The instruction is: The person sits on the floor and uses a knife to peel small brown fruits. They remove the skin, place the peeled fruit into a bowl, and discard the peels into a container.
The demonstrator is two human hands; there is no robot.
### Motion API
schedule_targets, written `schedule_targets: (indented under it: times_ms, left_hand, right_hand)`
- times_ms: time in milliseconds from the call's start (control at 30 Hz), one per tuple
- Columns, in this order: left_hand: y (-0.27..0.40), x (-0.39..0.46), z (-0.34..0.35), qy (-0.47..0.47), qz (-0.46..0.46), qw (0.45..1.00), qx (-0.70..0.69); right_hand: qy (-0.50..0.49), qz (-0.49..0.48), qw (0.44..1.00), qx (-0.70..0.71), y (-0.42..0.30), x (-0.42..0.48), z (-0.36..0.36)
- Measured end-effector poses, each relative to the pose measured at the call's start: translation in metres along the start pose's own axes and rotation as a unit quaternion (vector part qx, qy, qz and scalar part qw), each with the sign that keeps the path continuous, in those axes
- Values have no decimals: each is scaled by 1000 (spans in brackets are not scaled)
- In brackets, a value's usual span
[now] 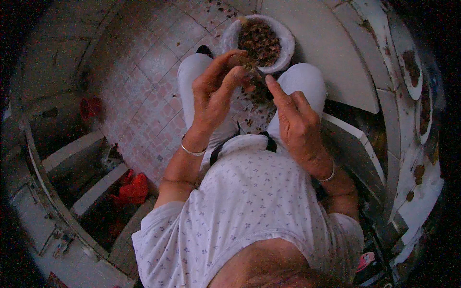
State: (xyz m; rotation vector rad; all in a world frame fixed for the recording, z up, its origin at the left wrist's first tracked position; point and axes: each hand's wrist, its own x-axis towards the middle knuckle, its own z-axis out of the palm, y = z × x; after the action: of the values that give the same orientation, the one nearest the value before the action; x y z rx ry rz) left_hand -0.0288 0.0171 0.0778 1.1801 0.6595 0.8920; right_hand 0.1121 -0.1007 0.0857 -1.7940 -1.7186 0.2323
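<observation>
Between my knees, my left hand [218, 88] pinches a small brownish clump [248, 64], perhaps a mushroom; dim light blurs its outline. My right hand [297, 115] grips a slim dark tool [263, 75], apparently a small knife, with the index finger stretched along it. The tool's tip is close to the clump; whether they touch I cannot tell. Just beyond my hands stands a round basin [288, 46] with a whitish, crinkled lining. Many brown pieces [261, 43] lie in it. Dark scraps [257, 95] are scattered on the floor below my hands.
Patterned tiles cover the floor [140, 86]. To the right, a pale cabinet panel [349, 54] and a counter [407, 212] with oval dishes [412, 72] stand close by. Left are shelves [101, 187], a red bag [133, 189] and a red container [90, 108].
</observation>
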Motion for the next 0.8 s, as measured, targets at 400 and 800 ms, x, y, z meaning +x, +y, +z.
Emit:
schedule_targets:
  times_ms: [400,800]
  left_hand:
    - [-7,-3,1,-37,54,997,49]
    - [16,-3,-10,-34,-150,969,-193]
  right_hand:
    - [-104,-15,994,-29,3,11,-45]
    - [-238,211,929,191,16,78,-91]
